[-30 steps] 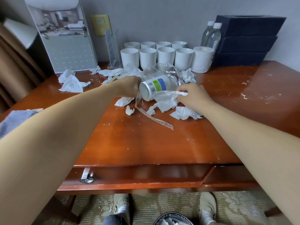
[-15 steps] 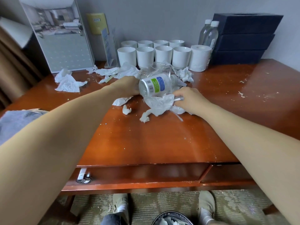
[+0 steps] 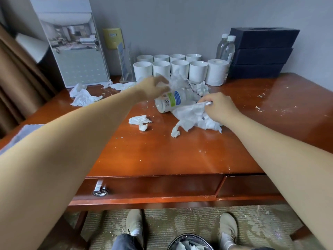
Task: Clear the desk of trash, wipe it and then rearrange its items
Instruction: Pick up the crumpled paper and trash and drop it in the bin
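On the crumb-strewn bench (image 3: 162, 156) a tissue (image 3: 192, 116) is pinched by the right hand (image 3: 219, 109) and crumpled paper (image 3: 177, 82) is gripped by the left hand (image 3: 153, 89), beside the lying bottle (image 3: 171, 101), probably for the bin (image 3: 191, 242) below.

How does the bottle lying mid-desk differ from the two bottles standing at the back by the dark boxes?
The lying bottle is on its side amid crumpled tissue, base toward the camera; the back bottles stand upright beside the dark boxes. The lying bottle's green-and-blue label shows; the back bottles' cannot be made out. Their white caps show; its neck is hidden. All look like clear plastic.
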Available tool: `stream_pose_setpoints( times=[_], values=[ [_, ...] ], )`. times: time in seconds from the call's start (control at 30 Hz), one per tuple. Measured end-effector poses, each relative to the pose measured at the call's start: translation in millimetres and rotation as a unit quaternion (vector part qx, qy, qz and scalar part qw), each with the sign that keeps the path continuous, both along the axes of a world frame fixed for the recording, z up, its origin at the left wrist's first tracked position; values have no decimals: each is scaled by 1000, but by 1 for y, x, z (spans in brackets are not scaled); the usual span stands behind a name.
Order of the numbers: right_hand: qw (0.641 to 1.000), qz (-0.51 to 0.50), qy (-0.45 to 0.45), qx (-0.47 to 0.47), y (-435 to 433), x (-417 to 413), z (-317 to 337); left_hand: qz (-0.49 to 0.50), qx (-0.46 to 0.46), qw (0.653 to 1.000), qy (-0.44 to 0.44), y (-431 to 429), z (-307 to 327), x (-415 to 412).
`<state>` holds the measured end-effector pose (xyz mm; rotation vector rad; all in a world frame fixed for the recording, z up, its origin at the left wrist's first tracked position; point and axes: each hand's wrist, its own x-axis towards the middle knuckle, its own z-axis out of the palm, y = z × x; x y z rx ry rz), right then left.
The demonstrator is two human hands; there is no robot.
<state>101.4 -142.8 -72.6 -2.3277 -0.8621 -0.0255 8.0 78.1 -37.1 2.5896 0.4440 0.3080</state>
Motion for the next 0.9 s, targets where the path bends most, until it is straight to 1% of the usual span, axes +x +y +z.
stream_pose_setpoints(
  times=[0.03,0.07,0.13,0.17,0.23,0.27,0.33,0.43,0.53,0.7,0.9],
  values=[
    [998,19,29,-45,-2,0,-3,-13,9,999,50,-6,-5,3],
    [993,41,55,-92,-4,-1,-6,-16,37,996,82,-10,-10,5],
    [980,68,91,-163,-9,-5,-12,0,84,993,86,-15,-18,7],
    [973,73,91,-197,-12,-9,-14,11,83,993,80,-17,-21,6],
    [966,87,45,-239,-16,-16,-21,26,61,995,74,-17,-24,2],
    [969,88,16,-231,-17,-20,-22,34,53,996,70,-16,-24,-1],
    [982,81,-13,-168,-19,-23,-24,48,41,997,51,-16,-23,-9],
    [995,25,0,-97,-24,-28,-21,72,24,997,6,-18,-19,-22],
    [999,-28,5,-21,-30,-32,-8,79,15,996,-28,-23,-14,-37],
    [996,-70,-17,53,-38,-35,21,86,-23,991,-97,-39,1,-67],
    [993,-63,-21,99,-55,-62,41,98,-53,985,-133,-59,14,-111]
  ],
)
